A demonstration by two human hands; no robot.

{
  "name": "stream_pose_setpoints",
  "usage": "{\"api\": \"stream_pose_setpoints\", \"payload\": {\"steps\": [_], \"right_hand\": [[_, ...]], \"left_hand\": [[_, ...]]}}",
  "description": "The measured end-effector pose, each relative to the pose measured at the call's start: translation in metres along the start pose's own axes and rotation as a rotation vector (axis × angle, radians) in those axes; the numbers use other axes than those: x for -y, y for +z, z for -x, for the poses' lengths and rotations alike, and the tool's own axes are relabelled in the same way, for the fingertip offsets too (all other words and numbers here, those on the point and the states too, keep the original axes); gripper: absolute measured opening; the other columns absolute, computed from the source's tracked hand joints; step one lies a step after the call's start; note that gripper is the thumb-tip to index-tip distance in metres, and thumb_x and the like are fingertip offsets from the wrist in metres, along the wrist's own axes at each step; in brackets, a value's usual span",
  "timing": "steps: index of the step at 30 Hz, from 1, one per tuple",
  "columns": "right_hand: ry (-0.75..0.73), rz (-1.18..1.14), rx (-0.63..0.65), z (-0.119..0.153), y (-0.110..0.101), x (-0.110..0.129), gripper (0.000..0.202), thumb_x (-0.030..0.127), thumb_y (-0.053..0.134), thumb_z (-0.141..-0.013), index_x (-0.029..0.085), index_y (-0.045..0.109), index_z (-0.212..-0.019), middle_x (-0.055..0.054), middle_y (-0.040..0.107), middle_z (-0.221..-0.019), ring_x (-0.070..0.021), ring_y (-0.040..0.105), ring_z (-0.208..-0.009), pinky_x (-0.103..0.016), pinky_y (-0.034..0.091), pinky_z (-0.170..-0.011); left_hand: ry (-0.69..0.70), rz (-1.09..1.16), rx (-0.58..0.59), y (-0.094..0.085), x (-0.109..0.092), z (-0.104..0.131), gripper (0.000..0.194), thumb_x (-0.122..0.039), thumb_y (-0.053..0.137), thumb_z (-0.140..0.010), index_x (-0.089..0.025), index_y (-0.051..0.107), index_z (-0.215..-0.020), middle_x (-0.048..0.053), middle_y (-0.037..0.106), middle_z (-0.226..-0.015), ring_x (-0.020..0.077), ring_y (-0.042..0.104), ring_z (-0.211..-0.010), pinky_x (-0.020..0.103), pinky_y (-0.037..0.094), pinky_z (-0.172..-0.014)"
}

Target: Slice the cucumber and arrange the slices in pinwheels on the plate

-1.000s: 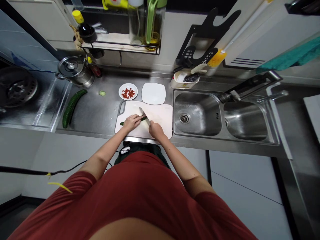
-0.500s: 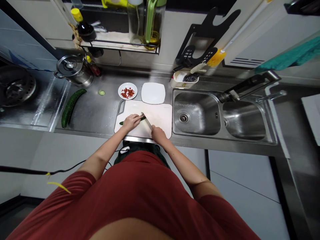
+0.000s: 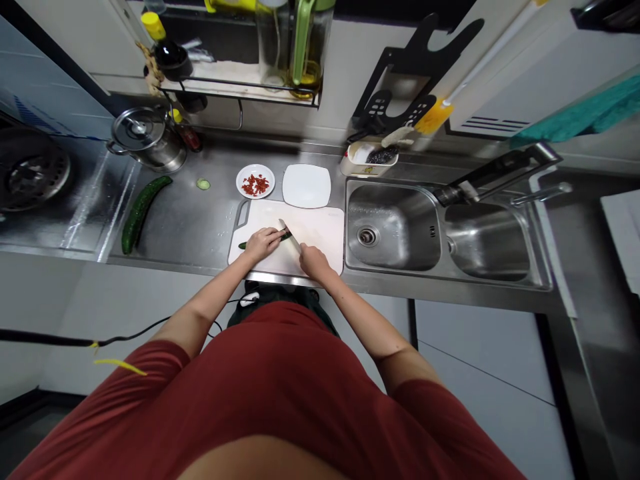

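Observation:
My left hand (image 3: pixel 264 244) is closed over a piece of dark green cucumber (image 3: pixel 243 245) that lies on the white cutting board (image 3: pixel 320 227). One end of the cucumber shows left of the hand, the other by the fingertips. In my right hand (image 3: pixel 314 261) is a kitchen knife (image 3: pixel 291 236), its blade slanting up and left against the cucumber's right end. The handle is hidden in the fist. Behind the board stand a small white plate with chopped red pieces (image 3: pixel 255 181) and a square white plate (image 3: pixel 307 186).
A whole cucumber (image 3: pixel 143 213) and a pale green slice (image 3: pixel 203 184) lie on the steel counter at left. A lidded pot (image 3: pixel 145 140) stands behind them. The double sink (image 3: pixel 395 227) adjoins the board's right side. A bottle shelf (image 3: pixel 240 90) hangs above the counter.
My right hand and the knife have shifted slightly up and left, the tip now reaching farther past the cucumber. My left hand keeps its hold almost unmoved.

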State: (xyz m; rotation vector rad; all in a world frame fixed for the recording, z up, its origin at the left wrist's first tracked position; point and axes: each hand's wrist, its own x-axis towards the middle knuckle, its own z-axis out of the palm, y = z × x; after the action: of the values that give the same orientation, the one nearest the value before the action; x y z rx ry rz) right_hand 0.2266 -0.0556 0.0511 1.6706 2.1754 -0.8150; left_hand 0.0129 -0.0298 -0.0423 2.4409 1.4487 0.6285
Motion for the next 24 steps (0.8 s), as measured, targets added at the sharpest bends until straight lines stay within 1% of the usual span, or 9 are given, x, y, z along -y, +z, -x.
{"api": "stream_pose_setpoints", "payload": {"steps": [9, 14, 18, 21, 24], "right_hand": [[-0.028, -0.012, -0.046, -0.016, -0.002, 0.007, 0.031, 0.012, 0.034, -0.094, 0.014, 0.05, -0.12, -0.017, 0.065, -0.107, -0.0272, 0.064, -0.101, -0.034, 0.048, -0.083], [-0.032, -0.02, -0.071, -0.029, -0.005, 0.015, 0.033, 0.01, 0.033, -0.093, 0.014, 0.048, -0.123, -0.016, 0.066, -0.107, -0.0257, 0.064, -0.099, -0.032, 0.048, -0.081], [-0.054, -0.051, -0.085, -0.037, -0.008, 0.019, 0.034, 0.011, 0.033, -0.094, 0.014, 0.047, -0.125, -0.015, 0.066, -0.107, -0.0248, 0.064, -0.098, -0.031, 0.048, -0.081], [-0.049, -0.056, -0.09, -0.036, -0.008, 0.019, 0.033, 0.011, 0.032, -0.095, 0.014, 0.048, -0.124, -0.015, 0.066, -0.107, -0.0252, 0.065, -0.098, -0.032, 0.048, -0.081], [-0.032, -0.046, -0.081, -0.027, -0.004, 0.015, 0.032, 0.011, 0.032, -0.094, 0.014, 0.048, -0.122, -0.016, 0.066, -0.107, -0.0264, 0.064, -0.1, -0.034, 0.048, -0.082]], "left_hand": [[-0.011, 0.013, 0.016, 0.0, 0.0, 0.0, 0.035, -0.03, 0.047, -0.095, -0.024, 0.065, -0.125, 0.008, 0.067, -0.107, 0.0194, 0.061, -0.097, 0.033, 0.05, -0.086], [-0.016, 0.017, 0.019, -0.002, 0.0, -0.001, 0.034, -0.031, 0.047, -0.096, -0.024, 0.066, -0.123, 0.008, 0.067, -0.107, 0.019, 0.062, -0.098, 0.033, 0.05, -0.087], [-0.017, 0.018, 0.017, -0.002, 0.0, -0.001, 0.034, -0.035, 0.048, -0.096, -0.024, 0.067, -0.122, 0.008, 0.068, -0.108, 0.0188, 0.062, -0.098, 0.032, 0.05, -0.086], [-0.021, 0.012, 0.005, -0.001, 0.0, -0.001, 0.034, -0.036, 0.049, -0.095, -0.023, 0.066, -0.122, 0.008, 0.068, -0.107, 0.0188, 0.062, -0.097, 0.032, 0.05, -0.086], [-0.015, 0.007, -0.003, 0.001, 0.001, -0.001, 0.035, -0.036, 0.048, -0.096, -0.023, 0.066, -0.123, 0.008, 0.069, -0.105, 0.0187, 0.062, -0.096, 0.033, 0.05, -0.086]]}}
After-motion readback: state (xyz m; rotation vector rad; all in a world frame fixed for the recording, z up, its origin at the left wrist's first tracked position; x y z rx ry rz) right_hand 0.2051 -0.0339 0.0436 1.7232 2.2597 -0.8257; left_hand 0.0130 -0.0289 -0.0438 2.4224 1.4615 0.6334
